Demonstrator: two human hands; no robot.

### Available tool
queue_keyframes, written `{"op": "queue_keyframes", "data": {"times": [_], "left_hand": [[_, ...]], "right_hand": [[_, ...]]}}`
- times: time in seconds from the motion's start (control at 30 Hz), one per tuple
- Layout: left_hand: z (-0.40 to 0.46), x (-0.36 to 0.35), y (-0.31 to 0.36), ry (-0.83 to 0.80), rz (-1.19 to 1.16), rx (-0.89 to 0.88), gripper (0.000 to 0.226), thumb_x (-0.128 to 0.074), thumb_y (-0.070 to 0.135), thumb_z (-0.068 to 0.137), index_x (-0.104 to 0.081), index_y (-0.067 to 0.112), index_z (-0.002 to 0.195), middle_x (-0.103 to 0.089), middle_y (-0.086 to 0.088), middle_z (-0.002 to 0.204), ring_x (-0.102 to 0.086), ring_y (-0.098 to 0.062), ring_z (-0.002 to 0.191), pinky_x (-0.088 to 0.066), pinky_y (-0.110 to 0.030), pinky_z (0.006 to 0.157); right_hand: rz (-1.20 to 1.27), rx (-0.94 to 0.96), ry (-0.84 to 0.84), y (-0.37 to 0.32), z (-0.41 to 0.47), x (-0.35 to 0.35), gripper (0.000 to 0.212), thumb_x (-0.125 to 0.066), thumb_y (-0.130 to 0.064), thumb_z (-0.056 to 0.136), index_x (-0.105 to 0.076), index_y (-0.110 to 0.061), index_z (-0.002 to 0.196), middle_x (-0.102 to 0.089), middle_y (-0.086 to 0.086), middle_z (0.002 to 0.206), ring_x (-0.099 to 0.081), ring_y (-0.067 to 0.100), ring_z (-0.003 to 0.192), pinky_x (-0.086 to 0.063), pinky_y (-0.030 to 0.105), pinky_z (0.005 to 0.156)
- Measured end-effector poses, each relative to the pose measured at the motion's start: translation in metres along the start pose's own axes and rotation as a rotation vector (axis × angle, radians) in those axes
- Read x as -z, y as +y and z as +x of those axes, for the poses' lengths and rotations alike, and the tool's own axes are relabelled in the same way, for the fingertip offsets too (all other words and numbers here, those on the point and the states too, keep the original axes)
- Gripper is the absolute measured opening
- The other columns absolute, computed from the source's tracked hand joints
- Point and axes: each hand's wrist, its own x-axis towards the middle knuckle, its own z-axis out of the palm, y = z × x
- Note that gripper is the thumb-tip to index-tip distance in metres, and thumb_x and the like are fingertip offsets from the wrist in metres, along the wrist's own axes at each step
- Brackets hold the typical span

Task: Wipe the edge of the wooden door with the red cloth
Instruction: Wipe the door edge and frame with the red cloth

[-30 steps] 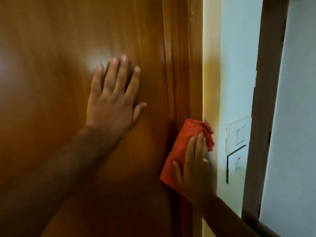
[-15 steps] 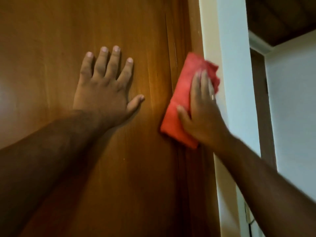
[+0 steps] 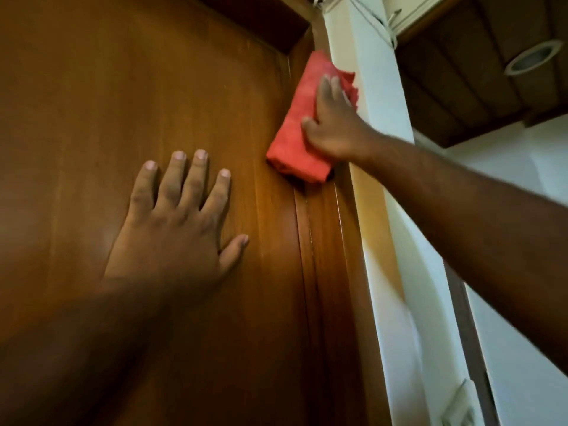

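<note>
1. The wooden door (image 3: 123,87) fills the left and centre of the view, seen from below, its right edge running up beside the door frame (image 3: 335,241) to the top corner
2. The left hand (image 3: 175,229) lies flat on the door face, palm against the wood – fingers (image 3: 196,179) spread wide and straight, thumb angled out to the right; it holds nothing
3. The right hand (image 3: 332,130) is raised high, near the upper right corner of the door, with the forearm reaching in from the lower right
4. The red cloth (image 3: 295,133) sits folded under that hand, pressed over the door's edge where it meets the frame; its lower end pokes out below the palm, its upper end above the fingertips
5. The right hand's fingers lie extended along the cloth and the thumb rests on its left part – a flat press more than a fist
6. A pale wall (image 3: 378,87) stands just right of the frame, and beyond it a dark wooden ceiling (image 3: 461,81) carries a round recessed light (image 3: 534,56)
</note>
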Motion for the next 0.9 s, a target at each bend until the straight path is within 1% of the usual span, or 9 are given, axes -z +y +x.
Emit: {"op": "queue_keyframes", "data": {"times": [0.13, 0.27, 0.43, 0.53, 0.6, 0.7, 0.77, 0.83, 0.9], "left_hand": [[-0.001, 0.001, -0.001, 0.001, -0.008, -0.007, 0.091, -0.017, 0.071, 0.09, -0.026, 0.014, 0.159, -0.019, -0.023, 0.165, -0.016, -0.04, 0.153, -0.014, -0.06, 0.121], [-0.001, 0.001, -0.001, -0.025, -0.006, -0.002, 0.091, -0.013, 0.071, 0.089, -0.022, 0.016, 0.161, -0.015, -0.02, 0.167, -0.013, -0.038, 0.154, -0.009, -0.058, 0.121], [0.001, 0.004, -0.003, -0.069, -0.042, -0.003, 0.091, 0.003, 0.073, 0.087, 0.005, 0.02, 0.161, 0.01, -0.017, 0.169, 0.008, -0.035, 0.155, 0.002, -0.055, 0.123], [0.007, 0.01, -0.01, -0.076, -0.037, -0.025, 0.091, 0.002, 0.074, 0.086, 0.013, 0.021, 0.159, 0.016, -0.016, 0.168, 0.013, -0.034, 0.155, 0.003, -0.054, 0.124], [0.02, 0.022, -0.03, -0.023, 0.001, -0.019, 0.094, 0.002, 0.074, 0.084, 0.006, 0.02, 0.161, 0.009, -0.017, 0.169, 0.007, -0.034, 0.156, 0.0, -0.054, 0.124], [0.05, 0.044, -0.087, 0.133, 0.045, 0.131, 0.095, -0.014, 0.077, 0.086, -0.018, 0.018, 0.16, -0.014, -0.02, 0.168, -0.011, -0.037, 0.154, -0.008, -0.054, 0.121], [0.064, 0.052, -0.13, 0.122, 0.122, 0.206, 0.102, -0.007, 0.084, 0.082, -0.019, 0.02, 0.16, -0.018, -0.019, 0.167, -0.015, -0.038, 0.153, -0.012, -0.056, 0.12], [0.068, 0.051, -0.158, 0.073, 0.178, 0.201, 0.107, 0.002, 0.089, 0.077, -0.015, 0.024, 0.161, -0.017, -0.017, 0.167, -0.016, -0.038, 0.153, -0.015, -0.057, 0.119], [0.065, 0.046, -0.163, 0.074, 0.17, 0.183, 0.105, 0.002, 0.089, 0.078, -0.015, 0.026, 0.161, -0.018, -0.016, 0.168, -0.017, -0.038, 0.153, -0.016, -0.057, 0.118]], "right_hand": [[0.051, -0.045, 0.035, -0.013, 0.039, 0.013, 0.085, -0.05, -0.022, 0.098, 0.013, -0.005, 0.153, 0.016, 0.019, 0.162, 0.01, 0.038, 0.149, -0.005, 0.046, 0.12], [0.004, 0.014, 0.058, -0.005, -0.014, -0.008, 0.089, -0.051, -0.029, 0.095, 0.012, -0.008, 0.154, 0.014, 0.017, 0.163, 0.007, 0.037, 0.15, -0.009, 0.048, 0.118], [-0.105, 0.054, 0.006, 0.005, -0.091, -0.034, 0.097, -0.054, -0.046, 0.091, 0.011, -0.011, 0.154, 0.013, 0.016, 0.164, 0.001, 0.042, 0.149, -0.024, 0.054, 0.113], [-0.11, 0.038, -0.036, 0.006, -0.078, -0.028, 0.096, -0.053, -0.044, 0.092, 0.013, -0.011, 0.153, 0.015, 0.017, 0.163, 0.002, 0.042, 0.149, -0.022, 0.054, 0.114], [-0.085, 0.019, -0.027, 0.002, -0.046, -0.017, 0.093, -0.052, -0.04, 0.095, 0.014, -0.01, 0.153, 0.015, 0.018, 0.163, 0.004, 0.041, 0.149, -0.018, 0.052, 0.116], [-0.034, -0.006, -0.004, -0.002, 0.011, 0.003, 0.086, -0.047, -0.031, 0.098, 0.014, -0.006, 0.153, 0.015, 0.019, 0.162, 0.007, 0.037, 0.15, -0.009, 0.048, 0.119], [-0.014, -0.013, 0.012, -0.002, 0.042, 0.016, 0.082, -0.045, -0.027, 0.1, 0.014, -0.005, 0.153, 0.014, 0.02, 0.162, 0.007, 0.035, 0.15, -0.007, 0.046, 0.121], [-0.015, -0.016, 0.031, -0.003, 0.065, 0.024, 0.079, -0.043, -0.026, 0.1, 0.013, -0.005, 0.153, 0.014, 0.019, 0.163, 0.005, 0.035, 0.15, -0.007, 0.046, 0.122], [-0.008, -0.032, 0.069, -0.007, 0.082, 0.028, 0.078, -0.042, -0.027, 0.1, 0.011, -0.007, 0.154, 0.012, 0.018, 0.163, 0.004, 0.035, 0.151, -0.007, 0.045, 0.122]]}}
